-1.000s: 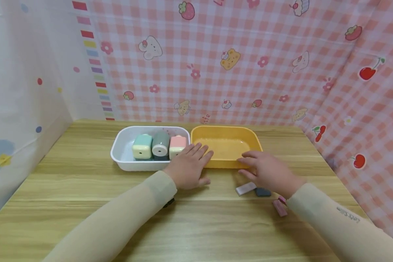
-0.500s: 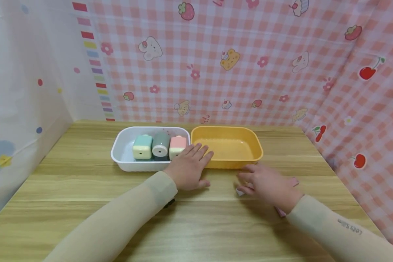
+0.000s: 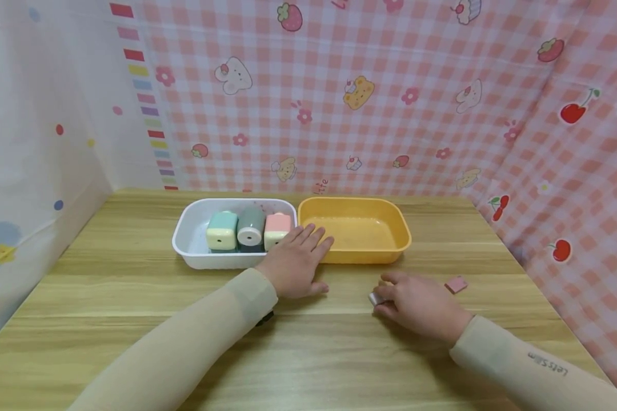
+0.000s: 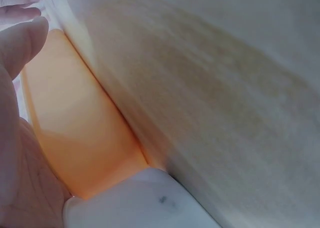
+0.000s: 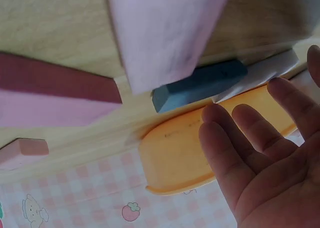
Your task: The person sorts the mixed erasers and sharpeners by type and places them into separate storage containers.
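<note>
My left hand [image 3: 294, 262] lies with extended fingers across the adjoining rims of a white tray [image 3: 221, 261] and a yellow tray [image 3: 362, 257]. In the white tray sit three pencil sharpeners, teal [image 3: 223, 225], grey [image 3: 251, 225] and pink [image 3: 277, 225], each with a hole in its end. My right hand [image 3: 421, 302] reaches low over the table, fingertips at a white eraser [image 3: 375, 298]. In the right wrist view its fingers stand apart, and the white eraser [image 5: 262, 75] lies beside a blue-grey eraser [image 5: 200, 82]. Pink erasers [image 5: 55, 95] lie nearby.
A small pink eraser [image 3: 456, 284] lies right of my right hand. Patterned cloth [image 3: 308, 114] hangs behind and beside the wooden table [image 3: 329, 365]. A small dark object [image 3: 265, 318] shows under my left sleeve.
My right hand has drawn back from the yellow tray's rim, down to the white eraser, and now covers the blue-grey one. My left hand has stayed in place.
</note>
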Available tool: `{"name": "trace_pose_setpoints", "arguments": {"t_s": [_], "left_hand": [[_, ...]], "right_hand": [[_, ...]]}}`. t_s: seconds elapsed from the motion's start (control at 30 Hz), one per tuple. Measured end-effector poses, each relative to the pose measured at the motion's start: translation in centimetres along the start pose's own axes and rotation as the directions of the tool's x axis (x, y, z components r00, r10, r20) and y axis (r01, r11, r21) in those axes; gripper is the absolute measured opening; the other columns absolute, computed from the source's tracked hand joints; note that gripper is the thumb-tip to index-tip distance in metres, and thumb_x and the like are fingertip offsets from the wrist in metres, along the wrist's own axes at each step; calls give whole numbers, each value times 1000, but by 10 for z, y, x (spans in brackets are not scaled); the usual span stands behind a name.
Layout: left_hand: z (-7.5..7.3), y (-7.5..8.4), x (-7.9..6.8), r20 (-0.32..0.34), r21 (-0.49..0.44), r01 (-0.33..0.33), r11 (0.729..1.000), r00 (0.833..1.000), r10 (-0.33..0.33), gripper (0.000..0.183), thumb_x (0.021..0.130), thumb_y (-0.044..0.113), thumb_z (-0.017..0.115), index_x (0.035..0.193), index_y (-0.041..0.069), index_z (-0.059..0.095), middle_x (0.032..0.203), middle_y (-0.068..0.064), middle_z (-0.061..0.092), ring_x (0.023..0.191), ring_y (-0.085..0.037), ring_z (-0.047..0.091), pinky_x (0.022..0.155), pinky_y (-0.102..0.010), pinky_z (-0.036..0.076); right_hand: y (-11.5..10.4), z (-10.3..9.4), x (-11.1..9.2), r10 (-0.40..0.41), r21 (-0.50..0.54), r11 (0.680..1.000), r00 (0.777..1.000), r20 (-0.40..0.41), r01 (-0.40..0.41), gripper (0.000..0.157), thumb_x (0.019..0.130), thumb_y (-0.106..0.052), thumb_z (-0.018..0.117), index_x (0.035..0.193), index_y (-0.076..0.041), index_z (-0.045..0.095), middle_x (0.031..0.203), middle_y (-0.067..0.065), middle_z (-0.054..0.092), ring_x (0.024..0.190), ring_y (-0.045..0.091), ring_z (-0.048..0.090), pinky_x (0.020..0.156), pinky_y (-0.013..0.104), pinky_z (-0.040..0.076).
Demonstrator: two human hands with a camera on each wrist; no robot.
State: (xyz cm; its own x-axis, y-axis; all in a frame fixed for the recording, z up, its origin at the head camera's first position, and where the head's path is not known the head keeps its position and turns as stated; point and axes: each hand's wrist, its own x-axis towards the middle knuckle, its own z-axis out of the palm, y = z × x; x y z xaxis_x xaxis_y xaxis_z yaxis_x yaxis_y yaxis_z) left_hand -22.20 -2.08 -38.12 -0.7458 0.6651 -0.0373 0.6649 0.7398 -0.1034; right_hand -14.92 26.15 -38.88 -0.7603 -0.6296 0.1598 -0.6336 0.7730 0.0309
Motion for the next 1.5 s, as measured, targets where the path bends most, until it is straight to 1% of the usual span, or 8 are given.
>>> {"name": "trace_pose_setpoints", "arguments": {"t_s": [0.1,0.47,0.6,0.8,1.03,1.17,1.3,1.5], "left_hand": [[1,0,0,0,1,0,1000,1000,0,99,96,73,57,170,17,21,177,-10,21,165,-30,15,135,-47,10],[0,0,0,-7,13,-5,1000,1000,5,99,96,72,57,170,17,21,177,-10,22,165,-31,16,135,-47,11],[1,0,0,-2,12,-4,1000,1000,4,99,96,72,57,170,17,20,177,-10,21,165,-30,15,135,-47,11],[1,0,-1,-11,26,-17,1000,1000,17,99,97,72,56,170,15,20,177,-12,21,165,-32,16,135,-47,12],[1,1,-1,-5,19,-9,1000,1000,9,99,97,71,57,170,17,19,177,-11,19,165,-31,13,135,-48,11],[1,1,-1,-3,19,-7,1000,1000,7,99,96,71,57,170,17,19,177,-11,19,165,-32,13,135,-48,10],[2,1,0,-1,22,-6,1000,1000,6,99,97,71,57,170,17,19,177,-11,19,166,-31,13,135,-48,10],[3,0,1,-5,29,-10,1000,1000,10,100,97,72,56,170,16,18,177,-11,18,165,-31,13,135,-47,11]], "right_hand": [[-1,1,-1,-3,-2,1000,1000,2,3,16,92,-36,82,99,-22,77,92,-9,59,71,3,56,66,31,57],[-4,5,0,-12,-17,1000,1000,-2,12,15,92,-34,82,99,-21,78,92,-4,65,72,8,61,66,34,59],[-4,7,1,-11,-5,1000,1000,-10,11,11,92,-29,83,97,-21,77,90,-5,64,72,7,60,66,32,59],[-1,12,0,-31,14,999,998,-50,32,10,92,-20,82,101,-16,79,97,1,70,79,12,67,70,35,63],[-3,14,0,15,37,999,998,-54,-13,17,93,-28,82,103,-14,80,98,-1,70,79,8,66,72,32,63],[-5,14,1,34,25,999,999,-42,-33,14,94,-26,80,103,-15,80,97,-2,70,79,8,66,73,32,63],[-6,13,2,23,14,1000,998,-50,-22,12,94,-23,80,103,-14,81,99,2,72,82,13,69,74,35,64],[-3,16,1,-8,5,1000,995,-95,8,17,92,-21,82,106,-12,80,104,7,73,89,18,72,77,38,64]]}}
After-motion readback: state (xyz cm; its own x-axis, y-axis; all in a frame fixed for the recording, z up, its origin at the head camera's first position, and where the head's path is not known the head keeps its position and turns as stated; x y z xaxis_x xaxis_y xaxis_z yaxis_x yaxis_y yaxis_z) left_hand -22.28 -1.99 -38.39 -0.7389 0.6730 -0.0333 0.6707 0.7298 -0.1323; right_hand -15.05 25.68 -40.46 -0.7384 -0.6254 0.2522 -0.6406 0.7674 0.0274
